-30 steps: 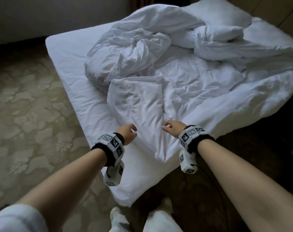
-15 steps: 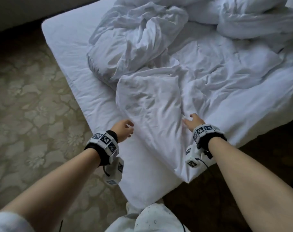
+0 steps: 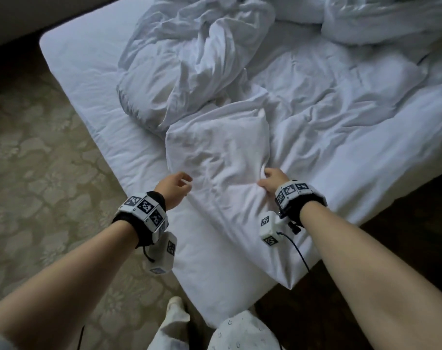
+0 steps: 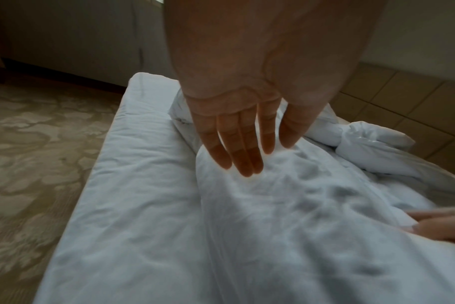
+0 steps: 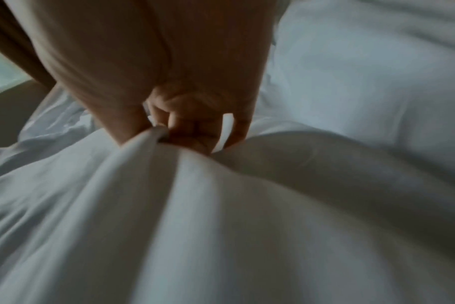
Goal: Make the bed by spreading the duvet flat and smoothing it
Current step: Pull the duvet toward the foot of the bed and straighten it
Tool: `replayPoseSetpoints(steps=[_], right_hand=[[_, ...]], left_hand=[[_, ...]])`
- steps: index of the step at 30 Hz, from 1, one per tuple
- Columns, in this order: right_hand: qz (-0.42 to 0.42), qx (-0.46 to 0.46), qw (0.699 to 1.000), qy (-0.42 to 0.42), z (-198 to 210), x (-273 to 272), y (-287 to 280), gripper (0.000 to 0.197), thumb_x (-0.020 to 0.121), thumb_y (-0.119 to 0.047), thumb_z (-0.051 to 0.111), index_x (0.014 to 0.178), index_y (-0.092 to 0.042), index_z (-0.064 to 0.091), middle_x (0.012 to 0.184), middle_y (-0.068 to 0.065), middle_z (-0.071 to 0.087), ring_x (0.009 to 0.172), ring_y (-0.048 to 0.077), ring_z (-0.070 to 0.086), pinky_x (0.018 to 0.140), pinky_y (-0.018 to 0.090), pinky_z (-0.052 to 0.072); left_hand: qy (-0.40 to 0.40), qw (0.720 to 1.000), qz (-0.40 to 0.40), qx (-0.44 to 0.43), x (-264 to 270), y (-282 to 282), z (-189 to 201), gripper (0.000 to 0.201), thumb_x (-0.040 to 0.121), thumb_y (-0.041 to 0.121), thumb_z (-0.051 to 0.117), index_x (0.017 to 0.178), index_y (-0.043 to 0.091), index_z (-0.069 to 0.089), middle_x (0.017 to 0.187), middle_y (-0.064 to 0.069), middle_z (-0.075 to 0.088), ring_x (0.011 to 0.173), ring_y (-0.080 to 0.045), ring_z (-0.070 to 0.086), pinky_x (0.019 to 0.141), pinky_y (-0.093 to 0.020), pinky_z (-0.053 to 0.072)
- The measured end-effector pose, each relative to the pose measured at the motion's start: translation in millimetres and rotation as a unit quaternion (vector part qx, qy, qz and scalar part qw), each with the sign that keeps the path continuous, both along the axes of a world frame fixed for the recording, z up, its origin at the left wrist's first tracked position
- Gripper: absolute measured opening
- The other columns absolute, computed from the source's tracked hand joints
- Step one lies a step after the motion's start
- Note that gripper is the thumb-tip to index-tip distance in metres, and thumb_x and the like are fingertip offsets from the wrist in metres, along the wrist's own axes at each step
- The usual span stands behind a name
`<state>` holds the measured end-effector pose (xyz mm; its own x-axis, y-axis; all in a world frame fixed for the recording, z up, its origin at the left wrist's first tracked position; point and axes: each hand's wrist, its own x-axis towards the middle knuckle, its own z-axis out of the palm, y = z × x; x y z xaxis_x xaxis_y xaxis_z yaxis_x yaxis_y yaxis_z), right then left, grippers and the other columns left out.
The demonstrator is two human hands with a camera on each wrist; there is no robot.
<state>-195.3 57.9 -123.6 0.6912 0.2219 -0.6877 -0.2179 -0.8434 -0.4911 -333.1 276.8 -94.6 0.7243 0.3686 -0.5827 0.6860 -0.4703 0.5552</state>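
Observation:
The white duvet point(image 3: 303, 109) lies crumpled across the bed, with a folded-over flap point(image 3: 220, 152) at the near corner. My right hand point(image 3: 270, 179) pinches a ridge of this flap; in the right wrist view the thumb and curled fingers point(image 5: 185, 127) bunch the duvet point(image 5: 221, 216). My left hand point(image 3: 175, 184) hovers at the flap's left edge. Its straight fingers point(image 4: 237, 152) are spread just above the duvet point(image 4: 312, 216) and hold nothing. The right hand point(image 4: 439, 222) shows at that view's right edge.
The bare white mattress sheet point(image 3: 93, 79) runs along the bed's left side. A bunched heap of duvet point(image 3: 189, 61) sits further up, and a pillow point(image 3: 391, 18) lies at the far right. Patterned carpet point(image 3: 33, 173) covers the floor on the left. My legs stand at the bed's corner.
Both hands have moved forward onto the folded flap. The right hand went from flat on the duvet to pinching a ridge of it. The left hand has reached the flap's left edge.

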Motion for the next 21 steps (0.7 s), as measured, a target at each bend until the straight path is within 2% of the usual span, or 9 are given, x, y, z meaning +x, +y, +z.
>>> replayPoseSetpoints(steps=[4,6,8,10,11,13,15,17,21], right_hand=[[0.019,0.065,0.997,-0.031,27,-41,9,0.031,0.083,0.004,0.051,0.114,0.005,0.058,0.113,0.022,0.064,0.108,0.032,0.06,0.091,0.036,0.047],[0.027,0.096,0.994,-0.046,47,-72,13,0.028,0.084,0.007,0.049,0.11,0.01,0.059,0.096,0.017,0.061,0.092,0.021,0.056,0.072,0.023,0.043],[0.036,0.111,0.992,-0.049,60,-98,18,0.021,0.083,0.007,0.049,0.1,0.01,0.061,0.086,0.014,0.053,0.081,0.016,0.045,0.055,0.016,0.033],[0.037,0.116,0.992,-0.044,72,-130,21,0.015,0.081,0.008,0.049,0.074,-0.002,0.058,0.072,0.009,0.048,0.07,0.014,0.041,0.052,0.017,0.027],[0.041,0.121,0.991,-0.039,75,-141,22,0.027,0.081,0.01,0.049,0.062,-0.009,0.049,0.064,0.004,0.043,0.063,0.011,0.038,0.053,0.019,0.025],[0.048,0.124,0.99,-0.04,84,-170,19,0.041,0.08,0.011,0.049,0.054,-0.016,0.033,0.057,-0.001,0.031,0.056,0.008,0.029,0.053,0.02,0.021],[0.06,0.119,0.99,-0.036,90,-196,9,0.043,0.081,0.01,0.05,0.053,-0.016,0.031,0.057,-0.002,0.028,0.056,0.007,0.028,0.054,0.02,0.022],[0.057,0.107,0.992,-0.023,93,-216,-6,0.033,0.081,0.009,0.053,0.055,-0.008,0.044,0.06,-0.001,0.036,0.062,0.008,0.034,0.059,0.023,0.026],[0.033,0.088,0.996,-0.007,97,-257,-40,0.01,0.079,0.003,0.059,0.086,0.006,0.065,0.073,0.003,0.05,0.072,0.01,0.043,0.063,0.023,0.031]], left_hand=[[-0.043,0.998,-0.038,-0.014,-4,1,14,0.028,0.091,0.02,0.054,0.115,0.006,0.058,0.112,-0.018,0.065,0.095,-0.028,0.062,0.084,-0.033,0.047],[-0.069,0.995,-0.068,-0.025,-12,1,23,0.029,0.091,0.021,0.056,0.115,0.004,0.058,0.113,-0.019,0.065,0.093,-0.026,0.06,0.082,-0.032,0.047],[-0.08,0.993,-0.089,-0.02,-18,0,30,0.032,0.09,0.024,0.056,0.117,0.006,0.057,0.115,-0.015,0.064,0.099,-0.027,0.06,0.083,-0.031,0.046],[-0.103,0.989,-0.108,-0.011,-31,-1,41,0.035,0.09,0.027,0.057,0.12,0.008,0.056,0.119,-0.013,0.062,0.108,-0.028,0.059,0.09,-0.034,0.047],[-0.117,0.987,-0.109,-0.011,-34,-2,45,0.037,0.089,0.027,0.058,0.121,0.008,0.054,0.121,-0.013,0.059,0.111,-0.029,0.058,0.094,-0.035,0.047],[-0.146,0.982,-0.12,-0.003,-45,-2,56,0.042,0.089,0.029,0.058,0.125,0.009,0.051,0.128,-0.013,0.053,0.116,-0.03,0.054,0.095,-0.034,0.045],[-0.156,0.978,-0.138,0.024,-54,-2,64,0.047,0.088,0.032,0.058,0.129,0.012,0.048,0.133,-0.012,0.046,0.117,-0.029,0.052,0.095,-0.032,0.042],[-0.16,0.973,-0.159,0.047,-61,-3,69,0.05,0.087,0.035,0.059,0.13,0.013,0.047,0.138,-0.012,0.043,0.121,-0.029,0.049,0.1,-0.035,0.04],[-0.134,0.964,-0.22,0.071,-79,-21,77,0.054,0.088,0.035,0.058,0.134,0.012,0.043,0.141,-0.014,0.039,0.127,-0.03,0.043,0.105,-0.037,0.034]])
